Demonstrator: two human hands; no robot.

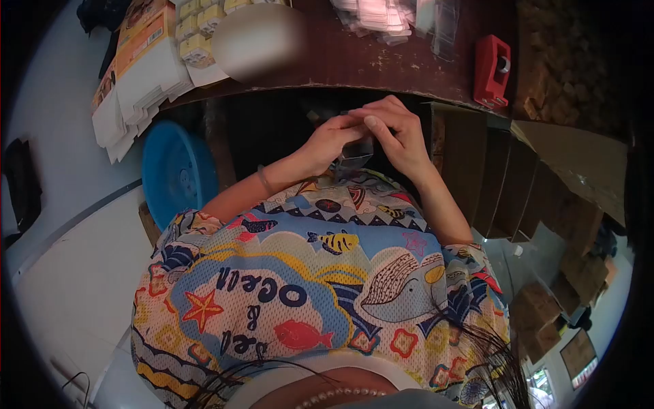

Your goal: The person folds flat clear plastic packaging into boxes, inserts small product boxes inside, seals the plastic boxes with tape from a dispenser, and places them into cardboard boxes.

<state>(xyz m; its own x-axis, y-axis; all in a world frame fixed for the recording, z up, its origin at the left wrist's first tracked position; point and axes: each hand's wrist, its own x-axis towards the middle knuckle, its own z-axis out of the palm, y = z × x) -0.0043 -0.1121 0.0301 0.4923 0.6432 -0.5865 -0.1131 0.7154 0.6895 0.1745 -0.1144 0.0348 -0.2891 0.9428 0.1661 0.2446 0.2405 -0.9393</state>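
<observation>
My left hand (pixel 335 138), below a wristband, and my right hand (pixel 403 135) meet in front of my belly, just below the table edge. Their fingers are closed and overlap, the right fingers lying over the left. Between and beneath them shows a small clear plastic box (pixel 355 158), close to the printed shirt (pixel 334 266). My fingers cover its upper part, so its far end and any contents are hidden.
On the dark red table (pixel 327 65) are small yellow-and-white boxes (pixel 197 48), flat printed cartons (pixel 139 68), stacked clear plastic pieces (pixel 381 20) and a red tape dispenser (pixel 492 71). A blue basin (pixel 178 174) stands at left; cardboard boxes (pixel 470 157) are at right.
</observation>
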